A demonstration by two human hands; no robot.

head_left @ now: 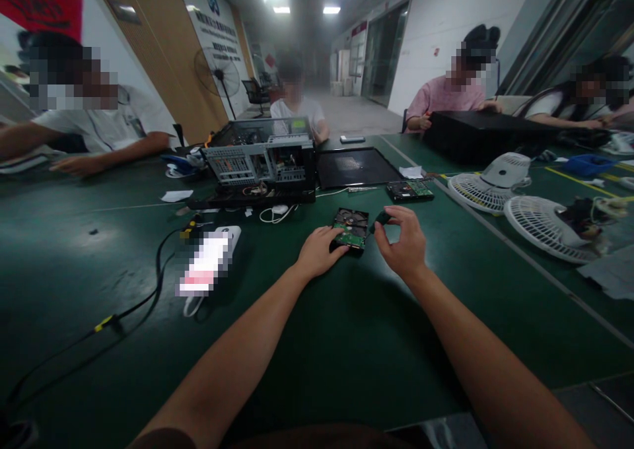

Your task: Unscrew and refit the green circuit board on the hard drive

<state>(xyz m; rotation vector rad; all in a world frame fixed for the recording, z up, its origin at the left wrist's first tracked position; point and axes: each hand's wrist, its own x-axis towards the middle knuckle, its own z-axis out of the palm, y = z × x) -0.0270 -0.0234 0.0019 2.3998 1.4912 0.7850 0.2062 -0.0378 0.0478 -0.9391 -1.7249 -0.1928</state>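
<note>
A hard drive (pixel 352 219) lies on the green table with its green circuit board facing up. My left hand (pixel 321 251) grips its left side, thumb along the near edge. At the right of the drive, my right hand (pixel 403 241) pinches a small dark tool (pixel 380 220), whose thin tip points down toward the drive's right edge; whether it touches cannot be made out. A second drive (pixel 410 191) rests farther back to the right.
An open computer case (pixel 262 162) stands behind, beside a black panel (pixel 359 166). A phone (pixel 211 261) and a black cable (pixel 158 271) lie left. White fan parts (pixel 495 178) sit right. Several people sit around the table.
</note>
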